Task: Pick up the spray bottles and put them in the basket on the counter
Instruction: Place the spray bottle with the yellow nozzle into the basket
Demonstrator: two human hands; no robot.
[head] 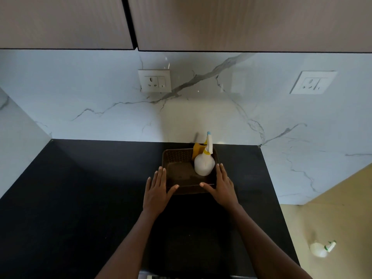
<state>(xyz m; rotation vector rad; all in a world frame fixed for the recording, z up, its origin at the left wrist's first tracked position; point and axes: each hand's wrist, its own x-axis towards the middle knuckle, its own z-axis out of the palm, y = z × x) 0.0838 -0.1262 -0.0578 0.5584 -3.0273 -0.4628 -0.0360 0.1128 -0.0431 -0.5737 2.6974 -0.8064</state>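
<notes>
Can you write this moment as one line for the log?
hands: left hand, right hand flat beside basket | inside: spray bottle | floor: second bottle

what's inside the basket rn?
In the basket: a white spray bottle with a yellow-and-white trigger head, standing at the right side, and a yellow object behind it, partly hidden. The floor under them is covered.

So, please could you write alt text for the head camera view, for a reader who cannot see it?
Two bare hands, left hand and right hand, rest against a brown basket on a black counter; a white spray bottle stands inside. Another spray bottle lies on the floor, right.
</notes>
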